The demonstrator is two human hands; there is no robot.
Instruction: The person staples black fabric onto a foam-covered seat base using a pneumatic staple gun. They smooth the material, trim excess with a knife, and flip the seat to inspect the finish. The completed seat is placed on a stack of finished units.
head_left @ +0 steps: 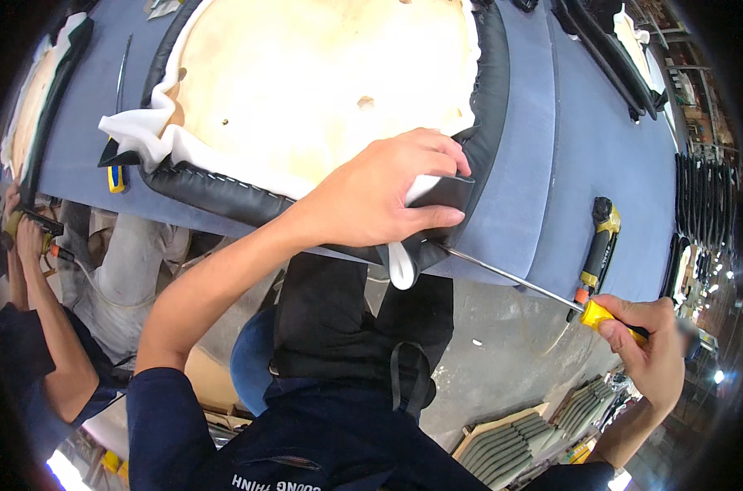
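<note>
A wooden seat panel [306,74] lies face up at the table's near edge, wrapped round its rim by black upholstery cover [224,192] with white padding [146,139] showing along the inside. My left hand [388,192] pinches a folded flap of the black cover and white lining at the panel's near right corner. In my right hand [646,348] is the yellow handle of a screwdriver [523,282]. Its long thin shaft points left, and the tip meets the cover just under my left hand; the very end is hidden in the folds.
A yellow-and-black air stapler [602,245] rests on the blue-grey table [511,172] at the right. Another tool with a blue-yellow handle [116,178] lies left of the panel. At far left, a person's hands [29,233] hold a tool beside another panel [40,98]. More covered pieces [613,61] lie at back right.
</note>
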